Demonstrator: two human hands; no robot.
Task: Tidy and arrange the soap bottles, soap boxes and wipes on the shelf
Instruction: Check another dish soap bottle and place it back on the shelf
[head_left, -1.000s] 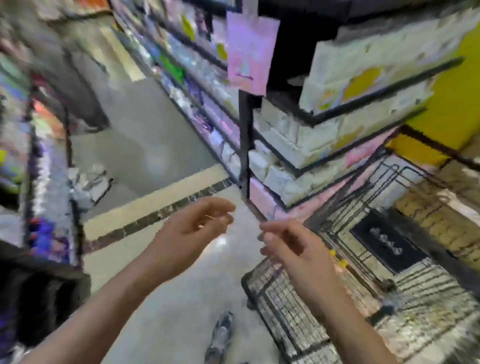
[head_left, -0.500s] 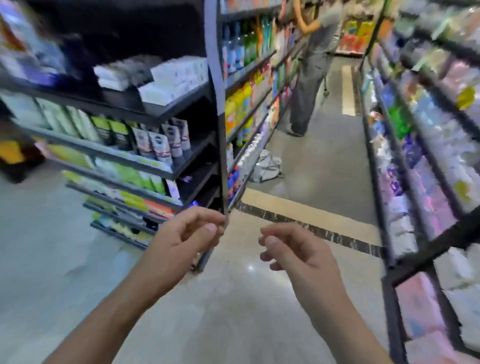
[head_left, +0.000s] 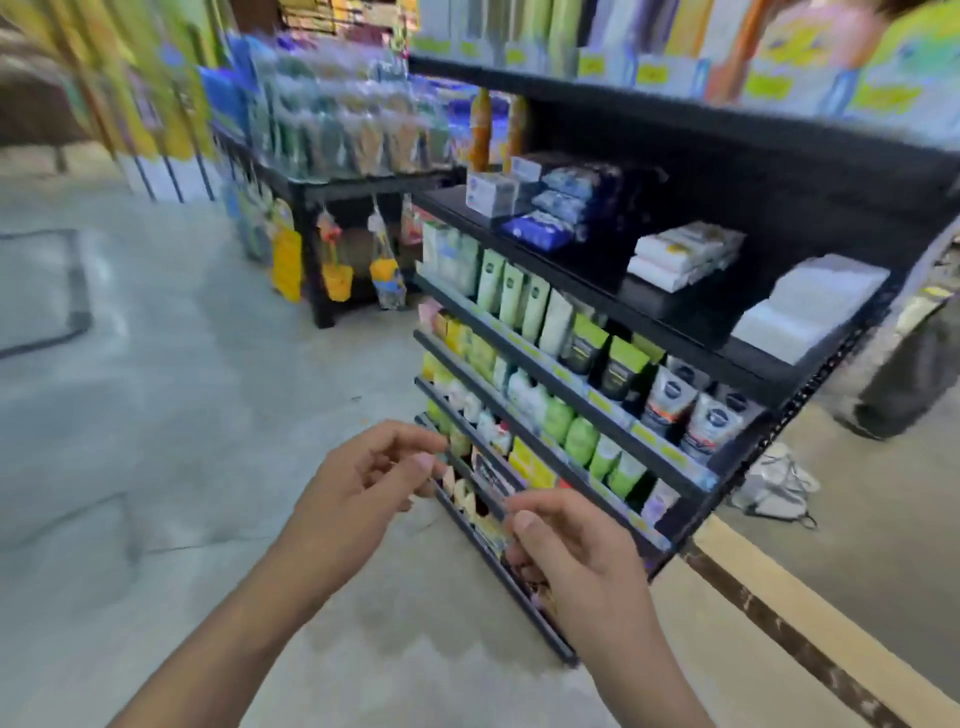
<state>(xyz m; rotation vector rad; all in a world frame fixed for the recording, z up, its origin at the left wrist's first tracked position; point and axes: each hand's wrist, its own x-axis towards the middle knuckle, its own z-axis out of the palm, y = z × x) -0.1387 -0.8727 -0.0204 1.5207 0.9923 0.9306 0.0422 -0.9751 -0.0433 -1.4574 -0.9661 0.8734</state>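
Two hands, left hand (head_left: 363, 483) and right hand (head_left: 576, 551), two orange bottles (head_left: 480, 130) far back, and perhaps three white box stacks (head_left: 680, 254) at right.

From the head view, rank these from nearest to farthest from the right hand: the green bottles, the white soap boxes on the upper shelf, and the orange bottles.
From the right hand:
1. Green bottles, on a lower shelf just above the hand.
2. White soap boxes, upper shelf, up and to the right.
3. Orange bottles, at the shelf's far back left end.
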